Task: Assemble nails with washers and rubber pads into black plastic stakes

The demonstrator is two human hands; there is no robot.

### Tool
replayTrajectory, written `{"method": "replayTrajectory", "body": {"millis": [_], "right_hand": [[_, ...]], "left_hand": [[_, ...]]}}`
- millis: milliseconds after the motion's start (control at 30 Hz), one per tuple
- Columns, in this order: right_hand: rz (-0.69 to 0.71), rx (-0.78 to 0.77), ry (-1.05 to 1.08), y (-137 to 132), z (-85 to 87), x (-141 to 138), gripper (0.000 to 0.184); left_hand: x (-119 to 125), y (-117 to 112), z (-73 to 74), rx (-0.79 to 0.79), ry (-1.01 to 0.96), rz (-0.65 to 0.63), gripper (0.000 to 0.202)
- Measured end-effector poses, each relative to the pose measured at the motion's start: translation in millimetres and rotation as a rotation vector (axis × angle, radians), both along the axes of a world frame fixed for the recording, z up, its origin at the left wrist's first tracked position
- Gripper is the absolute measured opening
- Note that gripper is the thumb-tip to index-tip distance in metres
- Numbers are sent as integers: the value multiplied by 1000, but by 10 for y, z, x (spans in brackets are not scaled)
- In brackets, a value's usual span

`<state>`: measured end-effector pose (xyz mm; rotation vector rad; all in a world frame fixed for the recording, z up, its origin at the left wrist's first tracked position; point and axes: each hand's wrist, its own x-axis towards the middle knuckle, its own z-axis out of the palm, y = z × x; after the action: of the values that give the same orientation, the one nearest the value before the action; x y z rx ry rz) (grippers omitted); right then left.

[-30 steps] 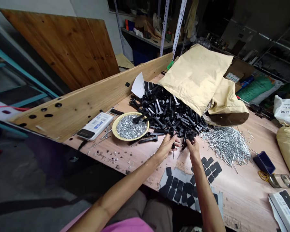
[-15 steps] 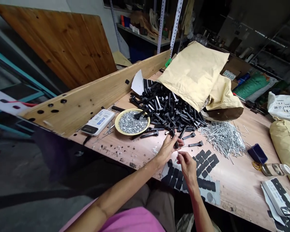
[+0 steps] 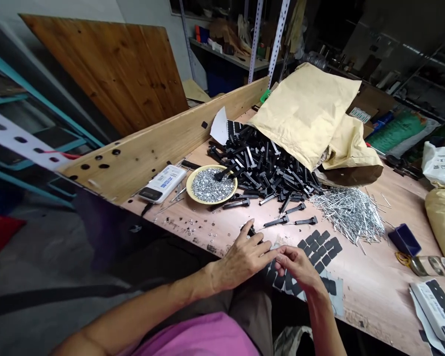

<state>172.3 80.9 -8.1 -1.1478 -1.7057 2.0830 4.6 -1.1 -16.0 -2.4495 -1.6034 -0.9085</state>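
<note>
My left hand (image 3: 244,256) is closed around a black plastic part (image 3: 251,231) whose end sticks out above the fingers, near the table's front edge. My right hand (image 3: 298,264) pinches together right beside it, fingertips touching the left hand's fingers; what it pinches is too small to make out. Both hands hover over a sheet of black adhesive pads (image 3: 319,252). Beyond them lies a big heap of black plastic parts (image 3: 267,168) spilling from a tan paper sack (image 3: 307,113), with a pile of thin metal pins (image 3: 346,212) to the right.
A yellow dish of small silver pieces (image 3: 211,185) and a white power bank (image 3: 162,184) sit at the left by a raised wooden board (image 3: 163,143). A blue tray (image 3: 404,240), a clear bottle (image 3: 432,265) and more sacks (image 3: 443,212) are at the right.
Both hands have drawn back from the black heap toward the table's front edge, carrying a black part, and have come together over the pad sheet.
</note>
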Motion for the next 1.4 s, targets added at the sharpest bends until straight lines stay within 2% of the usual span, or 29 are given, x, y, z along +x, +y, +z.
{"method": "replayTrajectory", "body": {"millis": [67,133,200,267,367,467,567,667,767,867,933,1000,1100,1167,1267,1333,1400], "right_hand": [[56,-16,2,69,-30,-35,40],[74,-23,-5,159,-89,-74,40],[30,-5,-33,272,-175,-129,42],[-79,99,-122,399,-282,-210,42],[-175,444,-388,554,-454,-373,31],[-162,708,-620,587,-590,-511,22],[-218,769,-671,560,-634,-513,26],[-330,782,-590,665,-559,-362,36],[-387,808,-602,915,-462,-205,43],[-351,946,-619,1001,-473,-173,44],[-221,1020,-484,856,-556,-222,44],[-28,1022,-329,602,-679,-294,42],[165,1073,-286,238,-862,-387,35],[208,1193,-353,107,-945,-426,29],[265,1336,-444,66,-1006,-469,20],[282,1345,-446,80,-1017,-494,18],[237,1272,-388,89,-1005,-511,18]], "left_hand": [[-25,-8,17,-63,39,4,30],[-46,-13,-24,-145,34,73,22],[-77,-11,-97,-242,-32,178,17],[-119,-1,-171,-354,-173,279,17],[-163,14,-240,-541,-536,354,12],[-147,-2,-267,-804,-1042,289,6],[-98,-71,-277,-1023,-1495,229,14],[-66,-169,-279,-1103,-1717,243,23],[-74,-253,-295,-1129,-1828,305,30],[-121,-301,-344,-1103,-1882,387,32],[-164,-314,-384,-1071,-1900,431,31],[-200,-316,-418,-1060,-1914,462,30],[-220,-297,-434,-1066,-1926,485,28],[-216,-270,-423,-1053,-1945,491,25],[-205,-223,-403,-1031,-1947,491,24],[-201,-199,-408,-1041,-1917,491,24],[-197,-187,-431,-1051,-1894,490,28]]}}
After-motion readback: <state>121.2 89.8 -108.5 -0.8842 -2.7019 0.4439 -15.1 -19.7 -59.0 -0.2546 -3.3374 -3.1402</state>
